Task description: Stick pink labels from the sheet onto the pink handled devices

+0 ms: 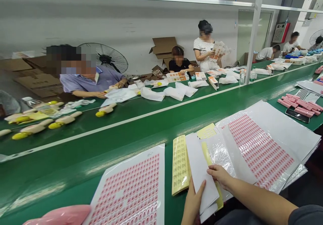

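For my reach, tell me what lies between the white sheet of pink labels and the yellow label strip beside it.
The head view shows only a narrow stretch of green conveyor belt between the white sheet of pink labels and the yellow label strip.

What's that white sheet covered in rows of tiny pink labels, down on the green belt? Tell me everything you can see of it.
The white sheet is rectangular and looks like paper, carrying dense, neat rows of small pink labels, with a bare patch near the middle. It lies flat on the green conveyor belt, angled slightly, with a pink item against its lower left corner.
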Demonstrator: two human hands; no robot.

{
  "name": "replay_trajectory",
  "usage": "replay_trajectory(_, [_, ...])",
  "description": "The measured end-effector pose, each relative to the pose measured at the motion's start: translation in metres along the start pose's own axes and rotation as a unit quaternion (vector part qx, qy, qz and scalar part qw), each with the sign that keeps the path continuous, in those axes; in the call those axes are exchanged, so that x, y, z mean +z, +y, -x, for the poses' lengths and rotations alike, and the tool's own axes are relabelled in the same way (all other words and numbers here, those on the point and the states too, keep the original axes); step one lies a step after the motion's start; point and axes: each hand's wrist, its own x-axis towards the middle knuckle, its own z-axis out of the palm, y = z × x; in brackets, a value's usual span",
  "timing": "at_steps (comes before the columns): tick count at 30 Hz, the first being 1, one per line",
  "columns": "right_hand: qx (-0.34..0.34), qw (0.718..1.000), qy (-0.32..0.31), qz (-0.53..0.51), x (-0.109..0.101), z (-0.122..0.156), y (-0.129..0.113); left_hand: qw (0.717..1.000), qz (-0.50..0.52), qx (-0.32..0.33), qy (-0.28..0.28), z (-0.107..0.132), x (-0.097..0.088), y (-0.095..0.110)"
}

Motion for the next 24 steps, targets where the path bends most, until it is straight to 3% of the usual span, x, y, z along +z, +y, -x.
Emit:
replay_trajectory(7, [0.018, 1.0, -0.011, -0.019, 0.003, 0.002, 0.005, 0.987, 0.088, -0.131, 0.004, 0.004, -0.011, 0.024])
replay_trajectory(11, [0.007, 1.0, -0.018, -0.015, 0.017, 0.005, 0.014, 0.982, 0.106, -0.155, 0.011, 0.013, -0.011, 0.023])
replay_trajectory(16, [-0.071, 0.996, 0.0, 0.059, 0.035, 0.006, 0.014, 0.993, 0.052, -0.105, 0.016, 0.013, -0.009, 0.019])
replay_trajectory(20, [-0.039, 0.99, 0.058, 0.125, 0.039, 0.0, 0.016, 0.998, -0.044, -0.013, 0.046, 0.008, -0.008, 0.025])
replay_trajectory(24, [-0.028, 0.986, 0.08, 0.144, 0.041, -0.005, 0.022, 0.984, -0.148, 0.06, 0.08, 0.006, -0.001, 0.036])
